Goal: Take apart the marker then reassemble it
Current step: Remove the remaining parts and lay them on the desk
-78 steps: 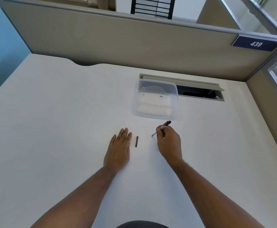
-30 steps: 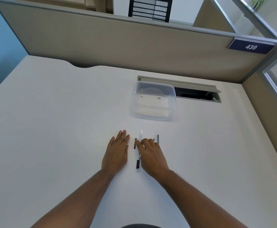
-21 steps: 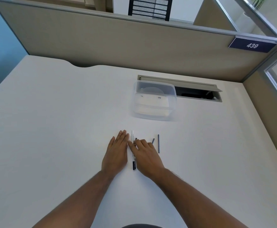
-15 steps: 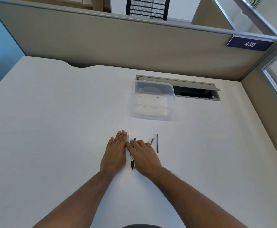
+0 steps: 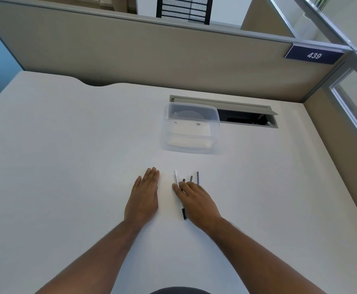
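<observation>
The marker lies in pieces on the white desk (image 5: 67, 166). Its white barrel (image 5: 176, 177) points away from me, and the black end (image 5: 184, 215) sticks out near my wrist. My right hand (image 5: 196, 202) lies low over the barrel's middle, thumb and forefinger closed on it. Three small dark parts lie just past my fingertips: a short stub (image 5: 183, 180), a slanted piece (image 5: 191, 178) and a thin rod (image 5: 198, 178). My left hand (image 5: 143, 198) rests flat and empty on the desk, a gap to the left of the barrel.
A clear plastic container (image 5: 192, 106) stands on the desk beyond the parts. Behind it is an open cable slot (image 5: 247, 118). Beige partition walls (image 5: 152, 56) close off the back and right sides, with a sign reading 439 (image 5: 313, 55).
My right hand laid the parts down, slid the barrel left against my left hand, then drew it back right, opening a gap. The left hand stayed flat.
</observation>
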